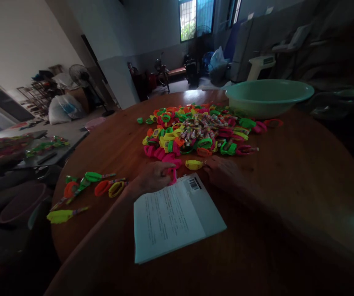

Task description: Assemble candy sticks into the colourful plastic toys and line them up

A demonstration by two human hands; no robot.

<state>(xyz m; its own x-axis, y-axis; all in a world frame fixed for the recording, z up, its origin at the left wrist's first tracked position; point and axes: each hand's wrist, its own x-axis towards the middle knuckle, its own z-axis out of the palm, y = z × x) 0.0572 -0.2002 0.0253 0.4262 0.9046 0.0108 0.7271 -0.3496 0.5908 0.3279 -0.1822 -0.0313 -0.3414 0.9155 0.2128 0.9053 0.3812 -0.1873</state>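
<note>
My left hand (155, 176) is closed on a pink toy watch (173, 176), which pokes out past its fingertips over the top edge of a stack of printed paper sheets (167, 222). To its right, a yellow toy watch (194, 165) lies at the fingertips of my right hand (223, 172), which are pinched at its right end. The paper bears a barcode near its upper corner. Just beyond both hands spreads a heap of bright toy watches (167, 139) in green, yellow, orange and pink, with small wrapped candy tubes (206, 125) piled on it.
Everything rests on a round wooden table (312, 172). Several toy watches with tubes attached (103, 187) lie apart on the left. A large pale green basin (266, 96) stands at the back right. Left of the table, a lower table (54, 154) carries more coloured pieces.
</note>
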